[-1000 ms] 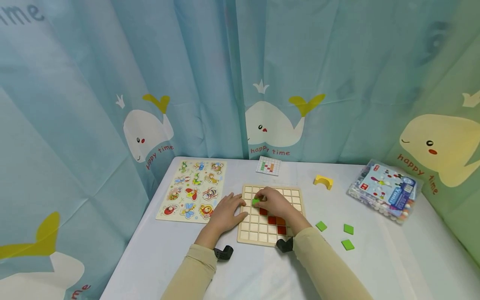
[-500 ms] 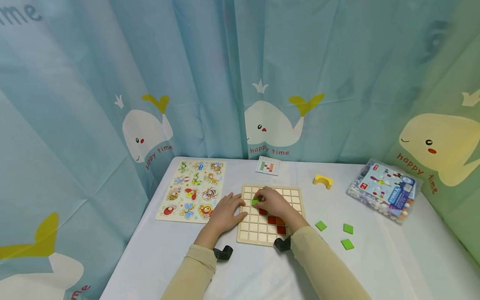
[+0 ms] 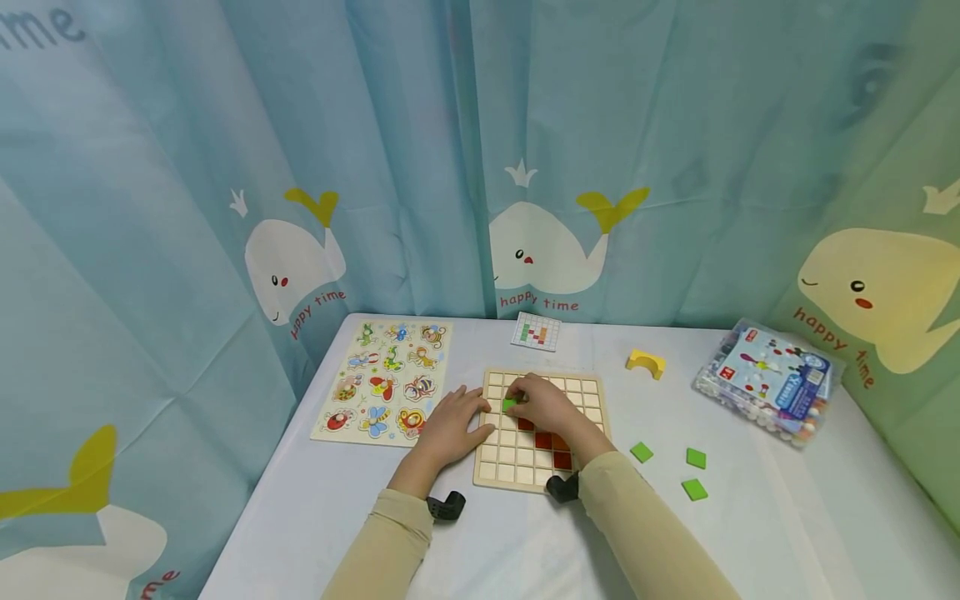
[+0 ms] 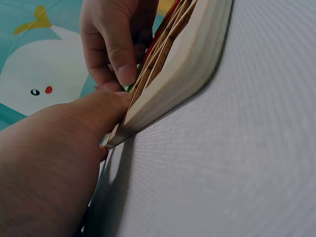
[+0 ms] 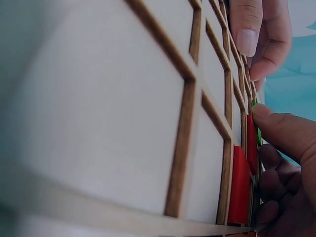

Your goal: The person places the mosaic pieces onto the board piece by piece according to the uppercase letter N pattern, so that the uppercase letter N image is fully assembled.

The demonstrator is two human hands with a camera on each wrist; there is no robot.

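My right hand (image 3: 553,406) pinches a green square tile (image 3: 509,404) at an upper-left cell of the wooden grid board (image 3: 507,473). In the right wrist view the thumb presses along the green tile (image 5: 258,131); the other fingertips are partly hidden. Red tiles (image 3: 562,460) and an orange tile (image 3: 560,442) sit in cells below that hand, partly covered by it. Against the board's left edge rests my left hand (image 3: 452,425), fingers fairly straight. In the left wrist view, the left thumb (image 4: 98,111) touches the board's rim (image 4: 197,74).
Loose green tiles (image 3: 695,489) lie right of the board. A grid pattern card (image 3: 537,332) and a yellow arch block (image 3: 646,363) are behind it. An insect puzzle board (image 3: 360,429) lies left, and a clear plastic box (image 3: 772,379) stands far right. A whale-print curtain (image 3: 420,167) borders the table.
My right wrist has shifted slightly left, while its fingers stay on the green tile. The left hand and the board keep their places.
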